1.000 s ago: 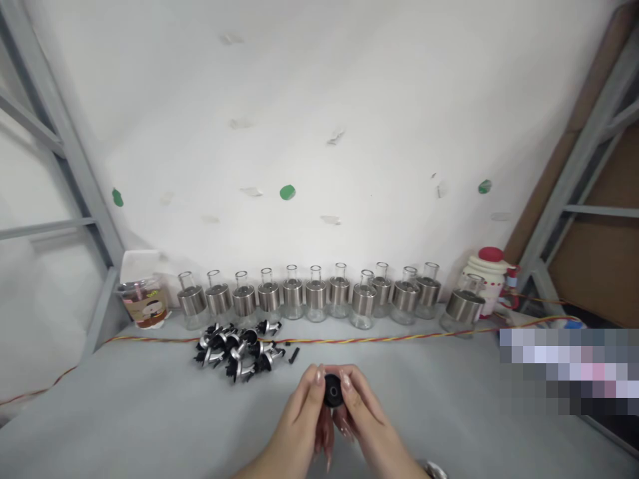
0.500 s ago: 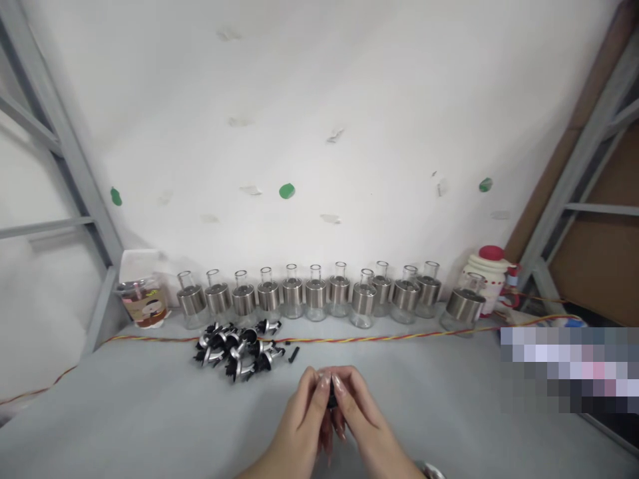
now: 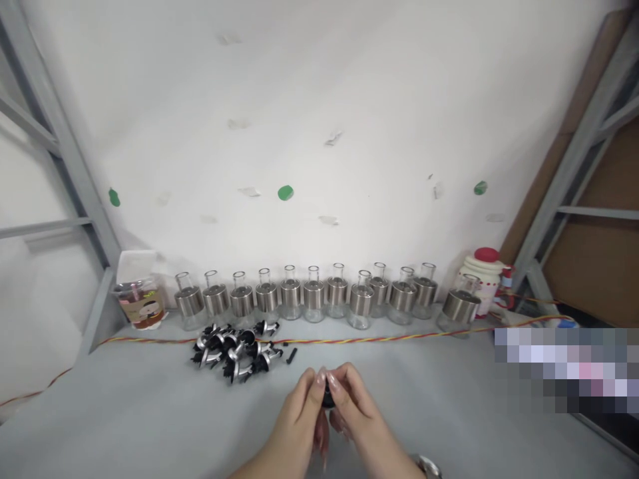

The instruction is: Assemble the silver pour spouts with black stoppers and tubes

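Note:
My left hand (image 3: 301, 416) and my right hand (image 3: 357, 414) meet low in the middle of the view, above the grey table. Both are closed, thumbs and fingertips pinching a small black piece (image 3: 327, 399) with a rounded lower edge. Fingers cover most of it, so its kind is unclear. Ahead and to the left lies a heap of black and silver pour spouts (image 3: 238, 352). Beside that heap rests a short black strip (image 3: 292, 356).
Several glass bottles with steel collars (image 3: 314, 293) line the wall. A twisted red and yellow wire (image 3: 359, 340) crosses the table before them. At the left stands a cup with a brown label (image 3: 142, 306); at the right, a white jug with a red lid (image 3: 484, 273).
The black piece has turned between my fingers and shows a wider, rounder part. My hands stay together in nearly the same place. The view has shifted slightly.

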Tool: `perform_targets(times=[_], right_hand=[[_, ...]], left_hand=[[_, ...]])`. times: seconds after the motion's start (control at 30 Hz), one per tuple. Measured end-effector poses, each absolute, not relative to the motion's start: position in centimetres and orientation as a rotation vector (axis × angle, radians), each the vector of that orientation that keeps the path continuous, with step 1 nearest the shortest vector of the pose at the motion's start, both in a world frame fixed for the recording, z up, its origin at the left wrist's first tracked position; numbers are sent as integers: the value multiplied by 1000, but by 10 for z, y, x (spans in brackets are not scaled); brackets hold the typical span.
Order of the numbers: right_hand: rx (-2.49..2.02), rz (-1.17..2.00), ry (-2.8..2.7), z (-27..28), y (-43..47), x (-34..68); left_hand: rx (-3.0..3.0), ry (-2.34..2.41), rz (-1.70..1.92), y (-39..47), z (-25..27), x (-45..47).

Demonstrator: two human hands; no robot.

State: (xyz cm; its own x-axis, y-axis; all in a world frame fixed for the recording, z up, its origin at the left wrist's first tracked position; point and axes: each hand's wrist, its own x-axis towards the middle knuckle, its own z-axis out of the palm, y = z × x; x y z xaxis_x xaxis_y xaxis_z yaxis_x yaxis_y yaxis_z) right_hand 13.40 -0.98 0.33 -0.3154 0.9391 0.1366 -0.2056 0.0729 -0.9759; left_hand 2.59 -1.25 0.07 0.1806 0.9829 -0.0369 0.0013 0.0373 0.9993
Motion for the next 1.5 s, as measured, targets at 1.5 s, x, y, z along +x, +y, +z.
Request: perform_targets(times=[1.5], right_hand=[[-620,16,-2297,11,8,175]], left_hand=[[3090,1104,995,-9,5,-5]])
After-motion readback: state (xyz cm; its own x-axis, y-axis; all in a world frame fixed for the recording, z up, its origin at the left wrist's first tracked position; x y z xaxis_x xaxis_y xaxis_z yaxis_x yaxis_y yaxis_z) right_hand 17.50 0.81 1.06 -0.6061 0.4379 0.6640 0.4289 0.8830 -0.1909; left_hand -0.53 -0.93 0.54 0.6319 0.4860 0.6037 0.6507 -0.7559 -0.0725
